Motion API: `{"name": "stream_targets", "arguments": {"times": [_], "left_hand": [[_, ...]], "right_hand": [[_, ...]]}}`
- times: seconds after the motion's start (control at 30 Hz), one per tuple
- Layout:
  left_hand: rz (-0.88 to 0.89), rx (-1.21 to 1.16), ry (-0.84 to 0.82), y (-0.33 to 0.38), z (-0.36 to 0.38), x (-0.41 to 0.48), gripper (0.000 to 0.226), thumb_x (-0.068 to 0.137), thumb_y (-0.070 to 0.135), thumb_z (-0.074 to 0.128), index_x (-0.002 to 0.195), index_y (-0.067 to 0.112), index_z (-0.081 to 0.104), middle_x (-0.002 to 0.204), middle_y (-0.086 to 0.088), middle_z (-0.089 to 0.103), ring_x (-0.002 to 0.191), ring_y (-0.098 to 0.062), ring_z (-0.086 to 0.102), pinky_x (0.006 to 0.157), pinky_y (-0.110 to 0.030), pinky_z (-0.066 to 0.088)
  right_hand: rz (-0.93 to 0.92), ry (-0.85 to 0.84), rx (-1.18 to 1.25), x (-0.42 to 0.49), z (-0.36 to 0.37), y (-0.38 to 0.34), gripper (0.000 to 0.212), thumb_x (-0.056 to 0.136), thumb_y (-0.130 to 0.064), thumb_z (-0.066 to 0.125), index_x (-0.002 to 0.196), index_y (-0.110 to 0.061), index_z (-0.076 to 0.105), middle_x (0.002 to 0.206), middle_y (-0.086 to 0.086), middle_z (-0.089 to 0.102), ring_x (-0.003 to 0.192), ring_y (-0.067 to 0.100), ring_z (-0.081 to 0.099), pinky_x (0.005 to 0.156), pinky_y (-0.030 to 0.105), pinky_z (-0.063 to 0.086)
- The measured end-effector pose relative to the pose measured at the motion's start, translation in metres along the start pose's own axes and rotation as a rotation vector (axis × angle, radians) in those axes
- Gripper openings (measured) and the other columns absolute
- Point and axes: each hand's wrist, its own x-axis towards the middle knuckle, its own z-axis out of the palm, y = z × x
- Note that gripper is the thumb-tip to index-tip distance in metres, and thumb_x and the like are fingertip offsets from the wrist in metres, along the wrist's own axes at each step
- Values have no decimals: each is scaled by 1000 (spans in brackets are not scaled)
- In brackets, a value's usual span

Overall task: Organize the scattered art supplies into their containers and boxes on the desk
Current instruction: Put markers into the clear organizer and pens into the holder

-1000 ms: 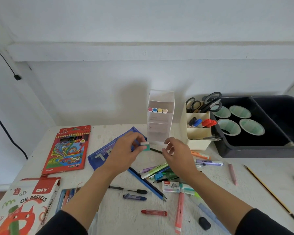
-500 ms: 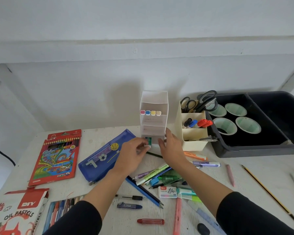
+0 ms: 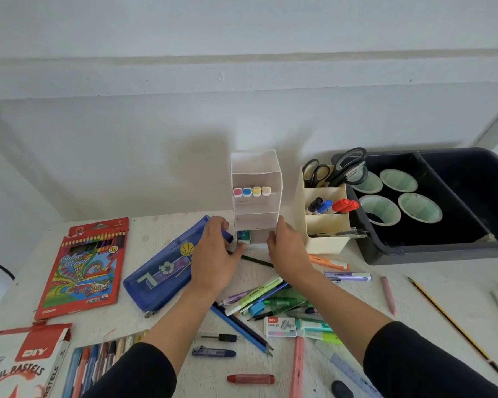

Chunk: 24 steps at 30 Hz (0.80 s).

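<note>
A white tiered organizer [image 3: 256, 208] stands at the middle back of the desk, with several square-capped markers [image 3: 252, 191] on a middle shelf. A small green-and-white eraser [image 3: 244, 236] sits at the left of its bottom compartment. My left hand [image 3: 213, 257] is just left of the eraser with relaxed fingers and holds nothing. My right hand [image 3: 286, 251] holds the organizer's lower right wall, thumb at the front edge, fingers along the outside. A heap of pens and highlighters [image 3: 270, 297] lies between my forearms.
Blue pencil case [image 3: 161, 277] and coloured-pencil box [image 3: 87, 268] lie left. An oil pastels box [image 3: 26, 360] with loose pastels is front left. A cream pen holder [image 3: 325, 225] and a black tray [image 3: 443, 248] stand right. Staples box [image 3: 280, 326], red crayon [image 3: 250, 378], pencil [image 3: 454, 326] lie loose.
My left hand carried the eraser forward into the organizer's bottom compartment and let go of it. My right hand moved up to the organizer's right side.
</note>
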Motion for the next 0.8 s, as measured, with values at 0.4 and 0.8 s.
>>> {"name": "stream_targets", "arguments": {"times": [0.4, 0.8], "left_hand": [[-82, 58, -170, 12, -1, 20, 26, 91, 22, 71, 116, 19, 64, 82, 12, 62, 65, 1, 53, 55, -10, 33], [-67, -19, -184, 17, -10, 2, 23, 94, 17, 64, 86, 38, 60, 78, 14, 65, 63, -8, 55, 60, -11, 37]], "right_hand": [[-8, -33, -18, 0, -4, -2, 36, 101, -5, 45, 136, -9, 44, 112, 13, 64, 96, 26, 60, 83, 36, 50], [-65, -120, 70, -32, -25, -5, 42, 102, -19, 51, 143, -17, 41, 122, 7, 63, 107, 22, 59, 91, 35, 51]]}}
